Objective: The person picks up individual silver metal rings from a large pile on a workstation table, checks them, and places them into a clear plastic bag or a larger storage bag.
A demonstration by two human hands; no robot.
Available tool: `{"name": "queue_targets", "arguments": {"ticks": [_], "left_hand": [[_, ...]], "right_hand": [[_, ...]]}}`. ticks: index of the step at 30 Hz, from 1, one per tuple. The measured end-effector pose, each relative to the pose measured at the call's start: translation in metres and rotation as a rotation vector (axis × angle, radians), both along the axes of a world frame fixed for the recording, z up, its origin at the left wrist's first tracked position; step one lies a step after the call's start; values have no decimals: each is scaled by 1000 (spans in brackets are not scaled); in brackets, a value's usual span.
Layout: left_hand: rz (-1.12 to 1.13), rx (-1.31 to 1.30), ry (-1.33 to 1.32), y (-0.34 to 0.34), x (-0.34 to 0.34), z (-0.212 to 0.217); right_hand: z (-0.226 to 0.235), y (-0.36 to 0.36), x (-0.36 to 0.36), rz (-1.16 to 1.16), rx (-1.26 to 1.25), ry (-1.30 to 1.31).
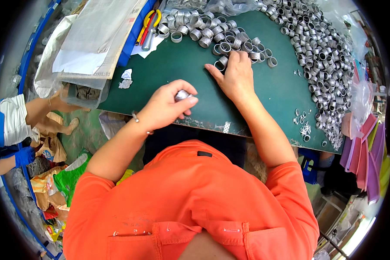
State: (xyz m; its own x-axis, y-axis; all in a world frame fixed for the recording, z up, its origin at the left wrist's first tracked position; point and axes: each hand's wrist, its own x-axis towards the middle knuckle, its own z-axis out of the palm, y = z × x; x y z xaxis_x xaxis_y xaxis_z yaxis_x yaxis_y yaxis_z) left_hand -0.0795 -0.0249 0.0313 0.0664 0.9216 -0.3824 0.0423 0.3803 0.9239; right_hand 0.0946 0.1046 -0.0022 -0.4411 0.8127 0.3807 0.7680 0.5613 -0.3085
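Note:
My left hand (pixel 162 105), near the table's front edge, is closed round a grey metal ring (pixel 183 95) between thumb and fingers; whether more than one ring is in it I cannot tell. Farther forward, my right hand (pixel 238 80) reaches to the near edge of a loose group of metal rings (pixel 207 33). Its thumb is spread away from the fingers, and a single ring (pixel 220 65) lies in the gap between them. The fingertips touch or cover rings there; the exact contact is hidden. All these rings are short, grey and hollow.
The green table (pixel 277 95) carries a large heap of rings (pixel 318 65) along its right side. Small thin rings (pixel 305 129) lie near the front right. A blue-edged tray (pixel 130 43), yellow-handled pliers (pixel 151 21) and a screwdriver (pixel 147 41) are at left. Another person's arm (pixel 43 108) shows far left.

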Motion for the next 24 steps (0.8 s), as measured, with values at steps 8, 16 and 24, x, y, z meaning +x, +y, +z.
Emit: {"name": "queue_targets", "arguments": {"ticks": [8, 16, 24], "left_hand": [[-5, 4, 41, 8, 6, -2], [107, -4, -37, 15, 10, -7], [263, -30, -198, 18, 13, -9]], "right_hand": [[0, -5, 6, 54, 42, 122], [12, 0, -26, -51, -24, -93], [14, -13, -17, 144, -96, 15]]}}
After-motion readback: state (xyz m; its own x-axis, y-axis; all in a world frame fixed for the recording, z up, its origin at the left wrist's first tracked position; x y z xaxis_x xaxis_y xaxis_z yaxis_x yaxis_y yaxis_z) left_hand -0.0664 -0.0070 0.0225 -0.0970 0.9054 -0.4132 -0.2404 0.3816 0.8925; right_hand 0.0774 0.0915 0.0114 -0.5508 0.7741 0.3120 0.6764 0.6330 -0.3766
